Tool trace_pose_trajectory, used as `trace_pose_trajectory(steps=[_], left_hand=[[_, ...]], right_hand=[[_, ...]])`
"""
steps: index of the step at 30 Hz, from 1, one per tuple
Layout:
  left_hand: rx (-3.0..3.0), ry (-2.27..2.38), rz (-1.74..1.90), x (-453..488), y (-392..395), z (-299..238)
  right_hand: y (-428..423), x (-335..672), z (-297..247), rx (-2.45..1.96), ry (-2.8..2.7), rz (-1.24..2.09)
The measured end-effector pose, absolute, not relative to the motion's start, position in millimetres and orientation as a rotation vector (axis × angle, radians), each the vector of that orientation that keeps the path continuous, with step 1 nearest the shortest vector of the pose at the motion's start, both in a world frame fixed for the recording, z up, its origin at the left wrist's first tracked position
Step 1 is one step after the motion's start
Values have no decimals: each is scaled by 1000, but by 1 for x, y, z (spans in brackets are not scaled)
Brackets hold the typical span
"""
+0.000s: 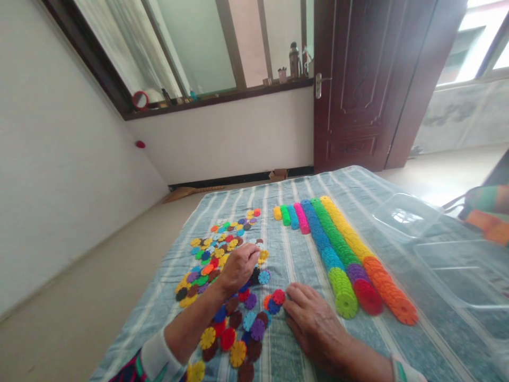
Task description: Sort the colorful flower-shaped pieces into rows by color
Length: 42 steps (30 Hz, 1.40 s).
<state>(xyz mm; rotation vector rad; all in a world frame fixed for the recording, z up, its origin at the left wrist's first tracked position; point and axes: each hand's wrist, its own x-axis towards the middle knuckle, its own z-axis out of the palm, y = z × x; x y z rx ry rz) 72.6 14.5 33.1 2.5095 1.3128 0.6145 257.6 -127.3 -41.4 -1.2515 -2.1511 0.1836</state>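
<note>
My left hand (240, 266) is over a loose spread of coloured notched plastic discs, its fingers curled into a pinch. Anything within that pinch is hidden; a yellow disc (263, 255) lies by its fingertips. My right hand (314, 321) rests low on the striped cloth, fingers bent and close together, beside a red disc (279, 296). What its fingers may hold is out of sight. To its right lie long rows of discs sorted by colour: a blue row (317, 228), a green row (332, 229) and a yellow row (344, 228), with lime, red and orange near ends.
Short colour rows, including a pink row (301, 217), lie at the far middle. Clear plastic containers (405, 215) stand at the right. The striped cloth (274, 199) ends before a wall and a dark red door (358, 79). A broom (191, 192) lies on the floor.
</note>
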Motion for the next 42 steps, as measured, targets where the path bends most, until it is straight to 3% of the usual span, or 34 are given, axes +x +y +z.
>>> trace_pose_trajectory(steps=[12, 42], left_hand=[[2406, 1638, 545, 157, 142, 9], [2404, 1772, 505, 169, 148, 1]], right_hand=[[-118, 255, -65, -1159, -2057, -25], [-116, 254, -71, -1153, -2059, -66]])
